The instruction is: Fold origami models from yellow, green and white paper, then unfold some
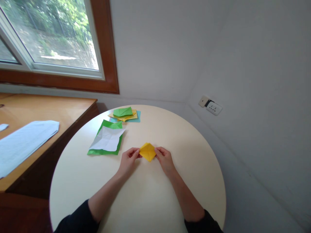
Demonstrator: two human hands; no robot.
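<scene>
The yellow paper is being pinched between both hands — left hand gripping its left corner, right hand its right — equally near.

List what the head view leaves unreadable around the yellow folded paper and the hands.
- Underside of the yellow folded paper: hidden against the round table.
- Fingertips of the left hand and right hand: too small to tell the grip.
- Lower sheets in the paper pile: covered by the green piece on top.
- White sheet on the wooden desk: cut off by the left edge.
</scene>
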